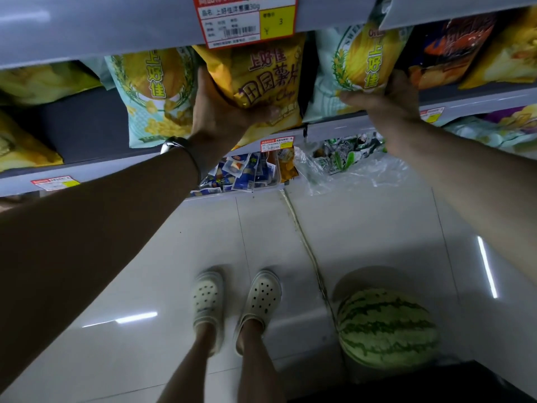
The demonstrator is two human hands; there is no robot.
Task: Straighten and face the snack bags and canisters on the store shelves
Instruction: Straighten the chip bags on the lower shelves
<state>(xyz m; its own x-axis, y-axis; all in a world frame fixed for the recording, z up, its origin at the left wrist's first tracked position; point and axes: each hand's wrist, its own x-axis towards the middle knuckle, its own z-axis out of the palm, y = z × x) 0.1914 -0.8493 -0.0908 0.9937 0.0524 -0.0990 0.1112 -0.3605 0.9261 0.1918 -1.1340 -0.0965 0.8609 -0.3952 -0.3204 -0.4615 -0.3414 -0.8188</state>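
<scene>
My left hand point(216, 112) grips the lower left edge of an orange-yellow chip bag point(261, 74) standing on the middle shelf point(334, 128). My right hand point(389, 97) holds the bottom of a pale green bag with a yellow corn picture point(354, 62) just to its right. A matching pale green bag point(154, 97) stands left of my left hand, leaning a little. Dark and yellow bags point(456, 48) fill the shelf further right. No canisters are in sight.
A price tag point(247, 20) hangs from the upper shelf edge above the bags. The lower shelf holds small blue packets point(241, 173) and green packets in clear plastic point(345, 155). A watermelon point(386, 327) lies on the floor right of my feet.
</scene>
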